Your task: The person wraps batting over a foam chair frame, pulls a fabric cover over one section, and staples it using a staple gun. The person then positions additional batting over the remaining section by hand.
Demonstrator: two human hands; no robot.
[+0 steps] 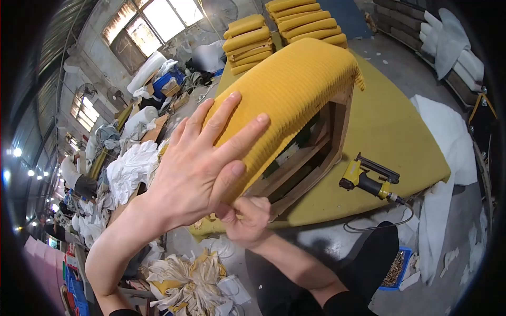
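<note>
Fingers of the left hand (190, 163) spread loosely over the yellow ribbed cover (290, 87) of the wooden frame (340, 124) on the counter (400, 131); the right hand (247, 218) curls at the frame's near end, any grip hidden. Smoothing seems underway; the next move calls for even tension.

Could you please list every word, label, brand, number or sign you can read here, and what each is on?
No text can be read anywhere in this view.
Any marking on the staple gun is too small to make out.
The yellow ribbed cover shows no lettering.
</note>
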